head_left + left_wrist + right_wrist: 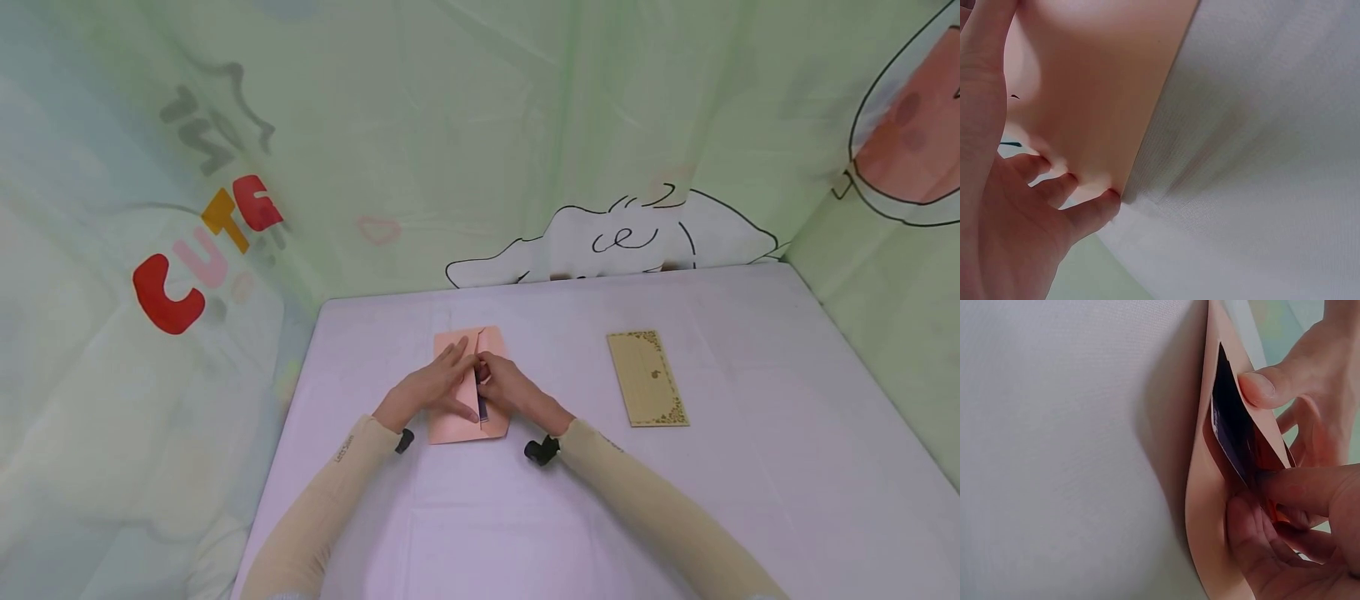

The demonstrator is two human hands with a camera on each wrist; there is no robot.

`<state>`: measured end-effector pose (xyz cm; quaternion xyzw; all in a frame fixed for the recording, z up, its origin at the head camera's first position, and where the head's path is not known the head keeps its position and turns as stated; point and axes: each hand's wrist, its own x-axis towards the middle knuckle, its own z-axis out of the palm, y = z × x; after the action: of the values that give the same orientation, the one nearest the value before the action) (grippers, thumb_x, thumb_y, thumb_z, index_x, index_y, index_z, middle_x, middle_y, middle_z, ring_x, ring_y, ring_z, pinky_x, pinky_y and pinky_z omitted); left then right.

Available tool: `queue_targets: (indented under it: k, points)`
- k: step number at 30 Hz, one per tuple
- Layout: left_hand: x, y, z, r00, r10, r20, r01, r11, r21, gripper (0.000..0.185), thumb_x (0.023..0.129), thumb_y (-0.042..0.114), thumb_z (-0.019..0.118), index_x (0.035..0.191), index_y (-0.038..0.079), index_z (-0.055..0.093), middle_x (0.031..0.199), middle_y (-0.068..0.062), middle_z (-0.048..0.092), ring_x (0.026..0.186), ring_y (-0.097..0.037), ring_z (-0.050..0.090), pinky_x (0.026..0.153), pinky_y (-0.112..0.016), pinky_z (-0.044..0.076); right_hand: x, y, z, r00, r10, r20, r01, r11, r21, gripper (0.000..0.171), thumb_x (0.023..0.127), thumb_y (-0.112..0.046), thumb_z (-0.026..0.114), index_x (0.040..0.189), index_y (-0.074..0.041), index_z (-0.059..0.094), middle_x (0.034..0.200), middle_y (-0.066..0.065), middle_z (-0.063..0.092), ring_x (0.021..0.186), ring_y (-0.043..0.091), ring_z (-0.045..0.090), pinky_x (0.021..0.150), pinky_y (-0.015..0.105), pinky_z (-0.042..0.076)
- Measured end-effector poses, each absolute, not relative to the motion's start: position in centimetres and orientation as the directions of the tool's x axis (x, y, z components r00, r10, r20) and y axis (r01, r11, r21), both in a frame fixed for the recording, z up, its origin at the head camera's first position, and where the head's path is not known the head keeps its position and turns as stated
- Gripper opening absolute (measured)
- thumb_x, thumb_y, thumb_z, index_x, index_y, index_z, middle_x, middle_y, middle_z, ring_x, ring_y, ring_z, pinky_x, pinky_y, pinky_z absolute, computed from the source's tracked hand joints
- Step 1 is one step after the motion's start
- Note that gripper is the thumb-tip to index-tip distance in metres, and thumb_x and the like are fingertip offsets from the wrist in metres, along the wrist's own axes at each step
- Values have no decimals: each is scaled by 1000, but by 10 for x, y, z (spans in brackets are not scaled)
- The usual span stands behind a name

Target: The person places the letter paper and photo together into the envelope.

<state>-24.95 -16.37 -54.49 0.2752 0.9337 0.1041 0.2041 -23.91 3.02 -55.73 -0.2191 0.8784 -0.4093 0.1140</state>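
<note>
A pink paper envelope (450,429) lies on the table, its long opening facing right. Inside the opening shows a dark, flat card-like piece (1232,425), with a bit of orange-red lower down in the right wrist view. My left hand (444,382) rests on the envelope's left part with fingers spread. Its thumb (1260,387) presses the paper beside the opening. In the left wrist view, its fingertips touch the envelope's far edge. My right hand (512,387) reaches in at the opening and pinches the dark card between thumb and finger. Most of the card is hidden.
To the right lies a tan rectangular piece (637,379) with a brown ornamental border. A pale lilac cloth (510,517) covers the table. Printed curtains (465,150) hang behind and at both sides.
</note>
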Motion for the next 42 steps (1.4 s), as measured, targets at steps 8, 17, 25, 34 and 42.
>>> queue_targets:
  k: [8,17,25,34,42]
  points:
    - [-250,-162,-547,-758,565,-326,482,822,304,119,72,70,76,162,24,14,171,-10,-8,157,-36,5,116,-55,36,-238,33,-556,-883,-468,-32,-287,594,-752,43,89,-3,71,128,4,55,99,13,66,89,21,60,78,31,50]
    - [-249,-160,-548,-765,567,-306,494,821,286,100,70,71,77,148,25,34,171,-13,-3,155,-41,12,110,-58,41,-225,54,-547,-897,-430,-105,-187,583,-791,53,92,-10,71,139,1,50,105,15,68,91,23,64,78,34,53]
    - [-249,-159,-545,-777,544,-318,465,836,292,96,70,71,78,145,26,37,171,-10,-3,157,-37,11,110,-57,42,-210,90,-538,-911,-392,-129,-134,575,-807,57,95,-20,70,143,0,47,115,17,66,99,26,66,82,37,56]
    - [-249,-161,-544,-768,560,-310,469,822,323,94,70,68,80,143,25,38,171,-11,-5,157,-38,9,110,-59,41,-199,149,-536,-954,-277,-112,-99,646,-757,60,95,-24,69,144,2,46,120,21,64,103,28,63,83,40,55]
    - [-247,-161,-544,-765,563,-313,478,821,312,97,71,69,78,146,24,37,170,-13,-6,157,-38,8,114,-56,38,-198,201,-545,-992,-123,13,-102,755,-648,59,96,-23,69,142,5,46,126,27,56,113,41,54,97,54,46]
